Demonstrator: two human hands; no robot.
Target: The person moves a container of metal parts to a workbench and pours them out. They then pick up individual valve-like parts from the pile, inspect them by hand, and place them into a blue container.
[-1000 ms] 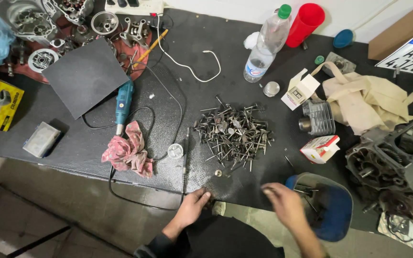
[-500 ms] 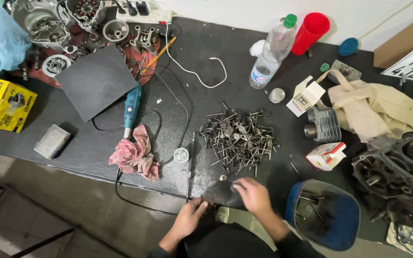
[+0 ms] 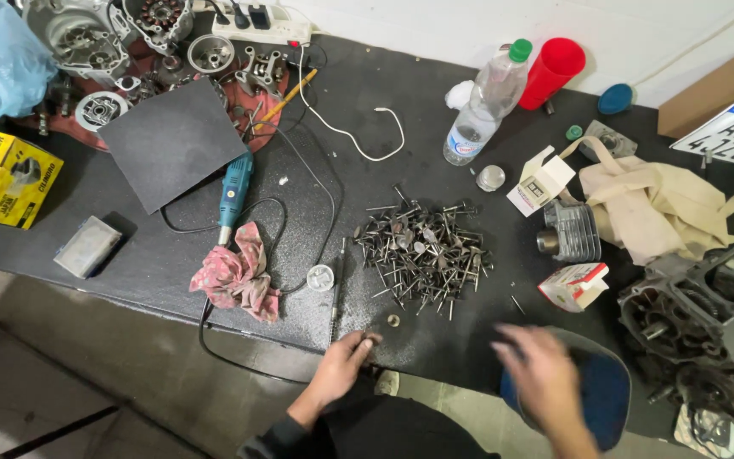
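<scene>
Head view: nearly empty plastic bottle [image 3: 484, 106], upright.

Dull grey metal valves [image 3: 422, 255] lie on a rough, matt black tabletop [image 3: 435, 127] beside a crumpled pink cloth rag [image 3: 235, 279].

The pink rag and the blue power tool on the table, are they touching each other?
Touching. The head view shows the pink rag bunched against the lower end of the blue power tool, with no gap between them.
</scene>
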